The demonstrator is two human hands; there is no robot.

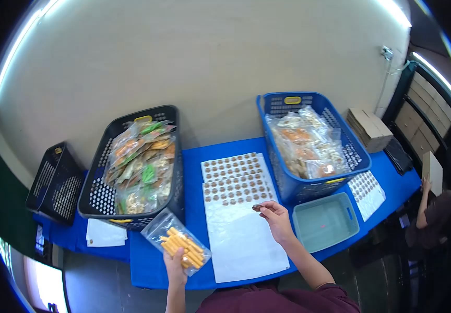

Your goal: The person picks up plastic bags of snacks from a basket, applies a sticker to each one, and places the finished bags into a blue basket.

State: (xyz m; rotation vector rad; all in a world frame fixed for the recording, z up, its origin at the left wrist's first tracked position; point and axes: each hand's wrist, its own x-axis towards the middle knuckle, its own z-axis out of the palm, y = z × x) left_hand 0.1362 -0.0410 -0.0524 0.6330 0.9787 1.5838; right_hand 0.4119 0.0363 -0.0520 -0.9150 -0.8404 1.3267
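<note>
My left hand (175,267) is closed on a clear plastic bag (181,244) of yellow-orange sticks, tilted over the table's front left part. Between the fingertips of my right hand (276,220) is a small dark round sticker (257,207). Under and left of that hand lies a white sheet (244,242), its upper part carrying rows of round brown stickers (238,189) and its lower part bare. A second sticker sheet (232,166) shows behind it.
A black basket (97,198) of snack bags stands left, a blue basket (304,190) of bags right. Also around are a smaller black basket (61,182), a green tray (325,221), another sticker sheet (367,194) and folded cardboard (369,128). At far right a person (431,219) holds a box.
</note>
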